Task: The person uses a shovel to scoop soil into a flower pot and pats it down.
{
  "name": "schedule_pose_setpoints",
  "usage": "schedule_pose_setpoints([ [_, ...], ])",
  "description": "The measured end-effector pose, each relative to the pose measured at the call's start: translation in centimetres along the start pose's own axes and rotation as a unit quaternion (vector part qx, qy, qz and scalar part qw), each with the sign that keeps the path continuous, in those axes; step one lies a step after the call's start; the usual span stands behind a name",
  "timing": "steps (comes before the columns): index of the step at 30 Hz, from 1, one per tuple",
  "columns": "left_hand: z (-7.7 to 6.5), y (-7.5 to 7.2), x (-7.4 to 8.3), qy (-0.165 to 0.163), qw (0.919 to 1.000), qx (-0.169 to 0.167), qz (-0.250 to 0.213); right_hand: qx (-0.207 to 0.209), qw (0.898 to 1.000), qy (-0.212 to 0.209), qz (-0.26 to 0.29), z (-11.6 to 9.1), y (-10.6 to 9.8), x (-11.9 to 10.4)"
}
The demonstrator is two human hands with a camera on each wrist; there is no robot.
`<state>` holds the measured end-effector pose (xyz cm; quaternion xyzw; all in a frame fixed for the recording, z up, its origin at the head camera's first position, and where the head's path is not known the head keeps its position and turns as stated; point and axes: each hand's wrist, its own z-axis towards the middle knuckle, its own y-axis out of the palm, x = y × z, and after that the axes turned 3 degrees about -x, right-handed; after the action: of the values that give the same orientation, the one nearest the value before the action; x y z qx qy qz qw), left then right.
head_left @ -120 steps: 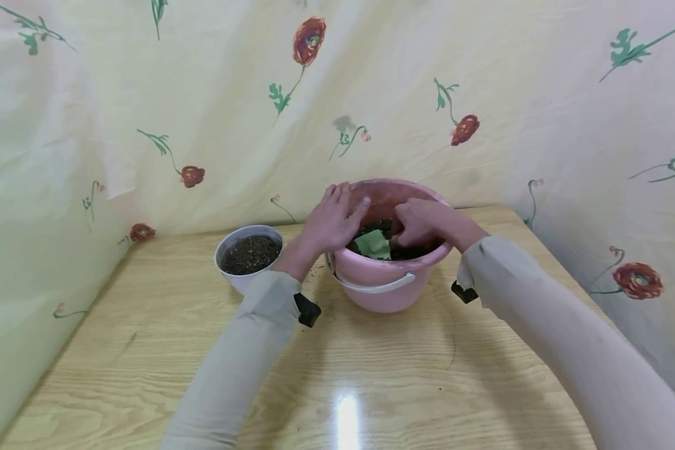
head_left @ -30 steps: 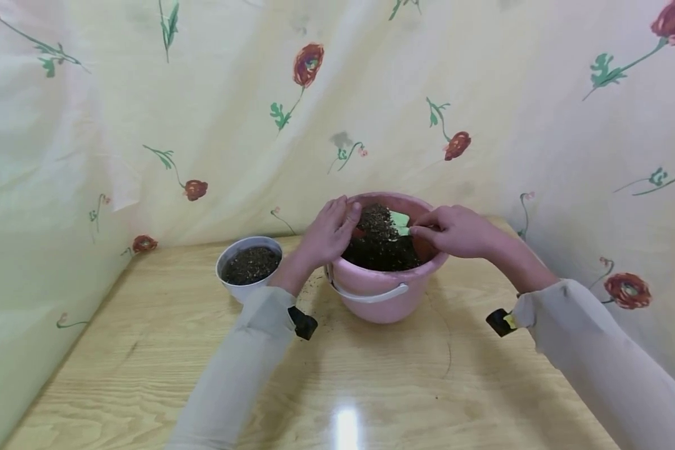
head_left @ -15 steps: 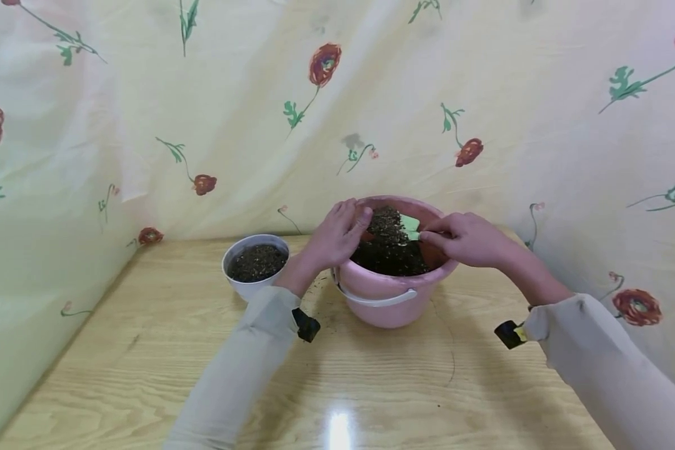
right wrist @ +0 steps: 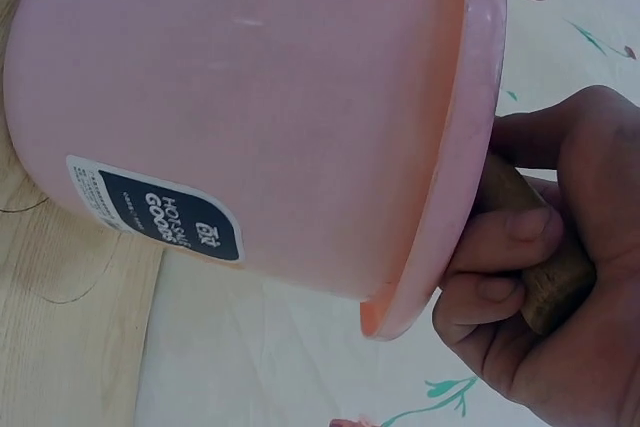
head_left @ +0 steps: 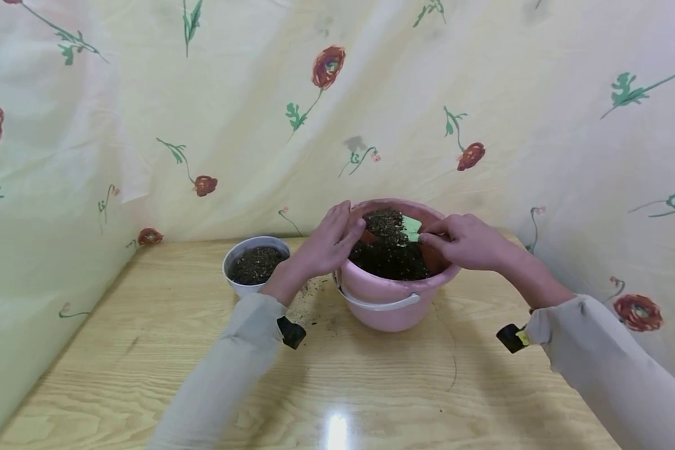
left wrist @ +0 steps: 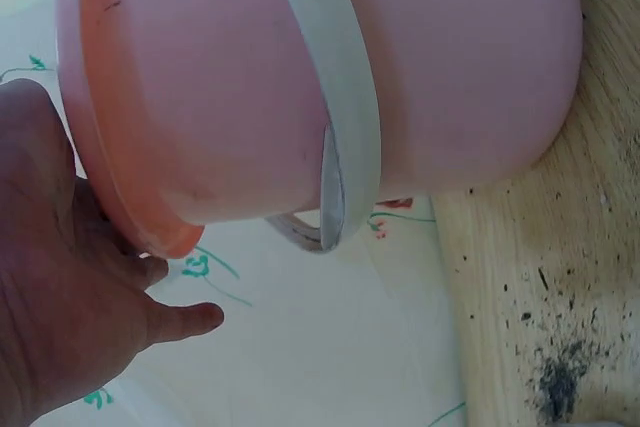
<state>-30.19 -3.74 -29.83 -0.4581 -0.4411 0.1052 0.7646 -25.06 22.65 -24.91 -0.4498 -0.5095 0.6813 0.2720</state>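
My right hand (head_left: 475,242) grips the wooden handle (right wrist: 550,292) of a small trowel over the right side of a pink bucket (head_left: 385,315). The trowel's light green blade (head_left: 411,228) bears a heap of dark soil (head_left: 385,226) above the soil lying in the bucket. My left hand (head_left: 329,244) is at the bucket's left rim, its fingers extended and thumb pointing toward the bucket's inside. In the left wrist view that left hand (left wrist: 70,267) appears beside the rim with its fingers loose.
A white pot (head_left: 233,257) filled with soil stands left of the bucket, partly behind my left forearm. Soil crumbs (head_left: 315,306) are scattered on the wooden table (head_left: 163,350) between them. A floral cloth (head_left: 247,112) hangs behind. The bucket's white handle (head_left: 385,306) hangs down in front.
Over the last seconds the trowel has come up from the soil with a heap on its blade. Just now my left hand has slid slightly left at the rim, while the right has barely moved.
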Motion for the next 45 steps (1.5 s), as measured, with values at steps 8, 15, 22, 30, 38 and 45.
schedule_pose_setpoints([
  [8,-1.3,-1.5,0.4,0.01,0.9996,-0.014,0.022,0.021,1.0,-0.016,-0.014,0.1,-0.6,-1.4],
  [15,-3.4,-2.9,-1.0,-0.008,0.9994,-0.007,0.034,0.023,0.999,-0.043,-0.023,1.5,-0.3,-3.1],
  [22,-4.9,-3.9,-2.6,-0.016,0.999,-0.001,0.041,0.0,0.997,-0.079,0.0,3.3,0.2,-4.7],
  [30,-7.0,-5.1,-4.3,-0.053,0.9961,-0.011,0.071,-0.014,0.995,-0.089,-0.033,4.9,0.7,-7.2],
  [38,-9.0,-6.3,-7.4,-0.076,0.9934,0.008,0.085,-0.075,0.995,-0.054,0.022,7.1,1.3,-9.7],
  [45,-10.7,-6.6,-10.0,-0.107,0.9925,0.009,0.059,-0.088,0.994,-0.059,0.009,9.0,2.7,-11.7],
])
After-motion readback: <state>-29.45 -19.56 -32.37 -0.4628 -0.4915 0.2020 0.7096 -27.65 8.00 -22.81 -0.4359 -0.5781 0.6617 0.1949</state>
